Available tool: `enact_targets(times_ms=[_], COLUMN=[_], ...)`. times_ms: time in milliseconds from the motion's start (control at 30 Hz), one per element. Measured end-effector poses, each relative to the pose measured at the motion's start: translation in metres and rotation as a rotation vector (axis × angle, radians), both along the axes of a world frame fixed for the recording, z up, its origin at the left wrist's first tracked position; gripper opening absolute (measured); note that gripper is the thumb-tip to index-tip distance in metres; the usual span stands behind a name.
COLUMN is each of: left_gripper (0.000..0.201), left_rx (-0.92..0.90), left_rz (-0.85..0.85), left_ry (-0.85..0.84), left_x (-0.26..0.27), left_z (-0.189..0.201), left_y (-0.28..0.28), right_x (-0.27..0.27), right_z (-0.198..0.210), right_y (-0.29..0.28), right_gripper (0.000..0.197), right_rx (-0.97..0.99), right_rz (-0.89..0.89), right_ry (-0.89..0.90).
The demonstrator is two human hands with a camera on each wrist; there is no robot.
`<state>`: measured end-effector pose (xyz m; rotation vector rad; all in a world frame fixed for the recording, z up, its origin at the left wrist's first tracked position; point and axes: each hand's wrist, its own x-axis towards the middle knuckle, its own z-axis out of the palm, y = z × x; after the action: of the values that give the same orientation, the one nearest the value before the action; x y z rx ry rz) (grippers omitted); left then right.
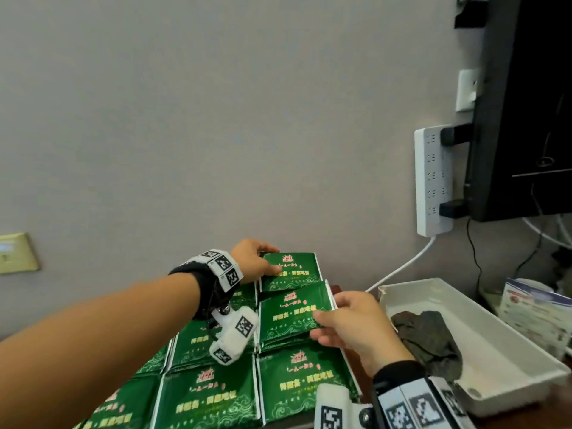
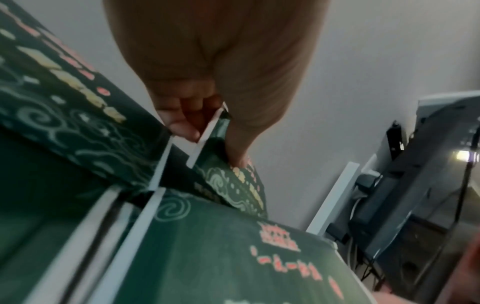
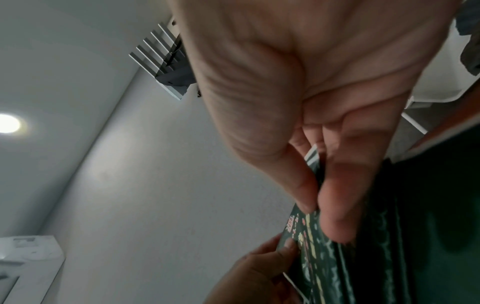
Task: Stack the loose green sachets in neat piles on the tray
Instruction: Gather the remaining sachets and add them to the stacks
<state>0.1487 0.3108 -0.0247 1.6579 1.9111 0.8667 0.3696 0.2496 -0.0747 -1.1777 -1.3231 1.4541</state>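
Green sachets lie in several flat piles (image 1: 297, 385) side by side on a brown surface (image 1: 336, 289). My left hand (image 1: 274, 258) reaches to the far pile and pinches its top sachet (image 1: 294, 267), thumb on the face, fingers at the back edge; the left wrist view shows this grip (image 2: 210, 144) on the sachet (image 2: 233, 185). My right hand (image 1: 318, 325) pinches the right edge of a tilted sachet (image 1: 291, 317) over the second pile, overlapping the far one. In the right wrist view the thumb and fingers (image 3: 317, 205) clamp that sachet (image 3: 309, 242).
A white plastic tray (image 1: 489, 342) stands to the right, holding a dark crumpled cloth (image 1: 430, 339). Behind it are a white power strip (image 1: 433, 181) on the wall, its cable (image 1: 399, 270), a black monitor (image 1: 526, 103) and printed leaflets (image 1: 538, 311).
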Motion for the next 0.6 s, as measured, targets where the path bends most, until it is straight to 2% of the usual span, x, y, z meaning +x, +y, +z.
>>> enact_targets(times_ms=[167,267,333,400,500,600], left_gripper=[0.045,0.051,0.058,0.064,0.066,0.066], left_rx=[-0.009,-0.005,0.01,0.019,-0.016,-0.051], left_rz=[0.004,0.032,0.031,-0.02,-0.144,-0.204], left_ry=[0.16,0.265,0.403,0.536,0.649,0.743], left_x=[-0.003,0.0,0.002,0.005,0.014,0.023], left_z=[-0.008,-0.011,-0.009,-0.005,0.0,0.0], left_y=[0.006,0.005,0.003,0.0,-0.006,-0.008], right_x=[-0.005,-0.004,-0.004,-0.003,-0.001,-0.001], right_z=[-0.004,-0.004,-0.003,-0.001,0.002,0.004], right_y=[0.003,0.001,-0.001,-0.002,-0.002,-0.003], right_gripper=[0.022,0.026,0.028,0.028,0.024,0.031], right_rx=[0.106,0.193,0.245,0.305,0.365,0.395], right_rz=[-0.083,-0.107,-0.112,-0.122,-0.118,-0.091], right_ry=[-0.206,-0.355,-0.456,-0.577,-0.741,-0.828])
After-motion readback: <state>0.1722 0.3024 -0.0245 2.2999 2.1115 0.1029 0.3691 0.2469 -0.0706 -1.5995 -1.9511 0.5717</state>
